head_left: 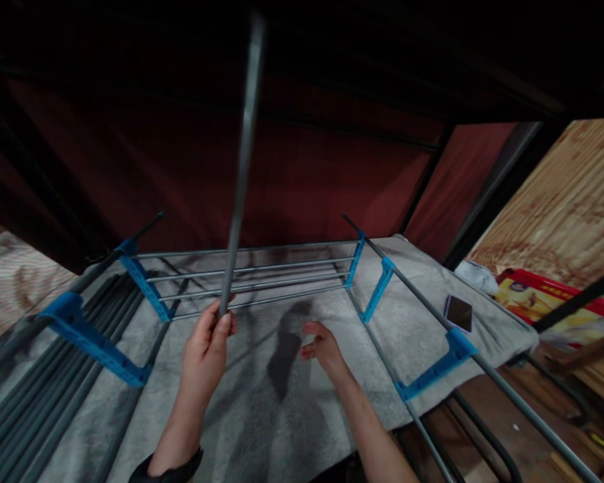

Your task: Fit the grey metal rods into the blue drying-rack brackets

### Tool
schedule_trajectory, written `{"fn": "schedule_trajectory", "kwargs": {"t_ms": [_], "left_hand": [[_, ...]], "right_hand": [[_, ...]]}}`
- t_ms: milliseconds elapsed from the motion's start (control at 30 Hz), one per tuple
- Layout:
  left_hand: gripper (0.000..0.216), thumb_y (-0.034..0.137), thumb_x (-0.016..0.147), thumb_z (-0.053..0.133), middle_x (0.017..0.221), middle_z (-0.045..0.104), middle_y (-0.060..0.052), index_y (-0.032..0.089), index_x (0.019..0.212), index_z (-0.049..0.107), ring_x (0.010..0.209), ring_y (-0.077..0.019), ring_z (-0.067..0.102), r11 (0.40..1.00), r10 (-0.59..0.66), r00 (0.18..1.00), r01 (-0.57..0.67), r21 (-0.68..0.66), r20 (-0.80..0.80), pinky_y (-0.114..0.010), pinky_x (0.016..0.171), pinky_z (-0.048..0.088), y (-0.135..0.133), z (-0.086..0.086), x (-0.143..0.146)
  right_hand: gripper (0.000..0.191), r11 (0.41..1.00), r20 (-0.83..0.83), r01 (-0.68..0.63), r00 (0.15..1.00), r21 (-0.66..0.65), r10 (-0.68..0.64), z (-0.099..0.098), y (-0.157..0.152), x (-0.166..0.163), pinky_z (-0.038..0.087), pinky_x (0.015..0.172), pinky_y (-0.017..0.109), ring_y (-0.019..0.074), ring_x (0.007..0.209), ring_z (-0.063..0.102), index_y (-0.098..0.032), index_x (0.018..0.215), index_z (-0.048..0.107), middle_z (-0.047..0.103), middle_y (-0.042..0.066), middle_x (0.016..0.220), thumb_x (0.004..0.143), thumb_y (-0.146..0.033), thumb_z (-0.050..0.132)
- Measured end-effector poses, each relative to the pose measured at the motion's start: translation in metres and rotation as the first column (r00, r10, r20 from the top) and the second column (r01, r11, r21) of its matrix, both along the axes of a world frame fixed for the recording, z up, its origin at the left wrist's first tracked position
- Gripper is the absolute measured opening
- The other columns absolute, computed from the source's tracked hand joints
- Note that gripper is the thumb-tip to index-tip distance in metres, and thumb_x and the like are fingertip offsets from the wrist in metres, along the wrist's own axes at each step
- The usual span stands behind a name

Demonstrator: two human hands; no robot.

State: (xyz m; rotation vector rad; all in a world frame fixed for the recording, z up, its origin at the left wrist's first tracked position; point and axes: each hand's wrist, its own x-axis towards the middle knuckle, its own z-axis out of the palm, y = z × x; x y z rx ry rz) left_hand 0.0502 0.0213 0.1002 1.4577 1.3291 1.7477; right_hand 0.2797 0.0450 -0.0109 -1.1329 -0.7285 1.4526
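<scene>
My left hand [206,349] is closed round the lower end of a long grey metal rod [241,161] that stands nearly upright and reaches up into the dark. My right hand [321,346] hovers just to the right of it with fingers loosely curled and apart, holding nothing. Both hands are above a grey cloth [276,402]. A partly assembled rack lies on it: grey tubes [252,278] run crosswise between blue plastic connectors [145,288] on the left and a blue connector [355,261] on the right.
Several loose grey rods [35,402] lie at the left. A phone [458,312] rests on the cloth at the right. A red package [538,295] and a wooden board [568,201] are beyond it. A dark red wall [302,174] stands behind.
</scene>
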Motion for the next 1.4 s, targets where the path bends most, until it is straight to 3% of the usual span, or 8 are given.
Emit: {"fn": "schedule_trajectory", "kwargs": {"t_ms": [233, 400, 600, 833, 1100, 1400], "left_hand": [[0.036, 0.053, 0.08, 0.063, 0.1, 0.075, -0.007, 0.027, 0.104, 0.074, 0.093, -0.0279, 0.069, 0.998, -0.047, 0.931, 0.063, 0.031, -0.361, -0.037, 0.083, 0.054, 0.017, -0.041, -0.009], [0.035, 0.047, 0.085, 0.055, 0.106, 0.076, -0.006, 0.026, 0.107, 0.072, 0.096, -0.0266, 0.071, 0.985, -0.171, 0.792, 0.12, -0.124, -0.587, -0.037, 0.088, 0.054, 0.02, -0.056, -0.018], [0.034, 0.036, 0.087, 0.044, 0.104, 0.077, -0.006, 0.024, 0.107, 0.068, 0.093, -0.0258, 0.072, 0.967, -0.224, 0.678, 0.062, -0.249, -0.7, -0.037, 0.085, 0.054, 0.016, -0.072, -0.027], [0.038, 0.032, 0.088, 0.037, 0.105, 0.077, -0.007, 0.023, 0.108, 0.067, 0.094, -0.0257, 0.072, 0.953, -0.251, 0.601, 0.017, -0.302, -0.759, -0.037, 0.085, 0.051, 0.014, -0.078, -0.023], [0.043, 0.028, 0.089, 0.032, 0.109, 0.076, -0.011, 0.02, 0.113, 0.067, 0.099, -0.0279, 0.071, 0.949, -0.256, 0.481, -0.037, -0.312, -0.839, -0.042, 0.091, 0.047, 0.014, -0.077, -0.022], [0.04, 0.035, 0.087, 0.041, 0.11, 0.076, -0.009, 0.022, 0.11, 0.07, 0.101, -0.0285, 0.071, 0.958, -0.251, 0.503, 0.004, -0.288, -0.827, -0.041, 0.091, 0.049, 0.016, -0.076, -0.024]], "right_hand": [[0.034, 0.985, -0.007, 0.168, 0.986, 0.031, -0.168, 0.01, 0.018, 0.015, 0.052, 0.055, 0.028, 0.0129, 0.058, 0.06, -0.022, 0.082, 0.065, 0.066, -0.001, 0.085, 0.048, -0.022, 0.059], [0.03, 0.976, -0.009, 0.198, 0.98, 0.093, -0.198, 0.017, 0.015, 0.019, 0.053, 0.06, 0.029, 0.0139, 0.063, 0.061, -0.022, 0.082, 0.067, 0.068, 0.0, 0.082, 0.053, -0.023, 0.061], [0.022, 0.971, -0.131, 0.207, 0.973, 0.117, -0.192, 0.034, 0.005, 0.018, 0.056, 0.069, 0.03, 0.0156, 0.071, 0.064, -0.022, 0.079, 0.068, 0.071, 0.0, 0.08, 0.057, -0.025, 0.066], [0.031, 0.972, -0.337, 0.228, 0.921, 0.054, -0.197, 0.043, 0.003, 0.024, 0.057, 0.077, 0.033, 0.0181, 0.079, 0.07, -0.02, 0.093, 0.068, 0.077, 0.005, 0.088, 0.063, -0.026, 0.071], [0.013, 0.934, -0.346, 0.349, 0.869, -0.077, -0.353, 0.027, 0.007, 0.039, 0.057, 0.069, 0.028, 0.0152, 0.068, 0.068, -0.02, 0.079, 0.063, 0.073, 0.003, 0.074, 0.072, -0.025, 0.072], [0.015, 0.92, -0.339, 0.377, 0.856, -0.109, -0.391, 0.02, 0.007, 0.039, 0.058, 0.068, 0.029, 0.0149, 0.065, 0.067, -0.02, 0.069, 0.059, 0.071, 0.001, 0.069, 0.073, -0.024, 0.073]]}}
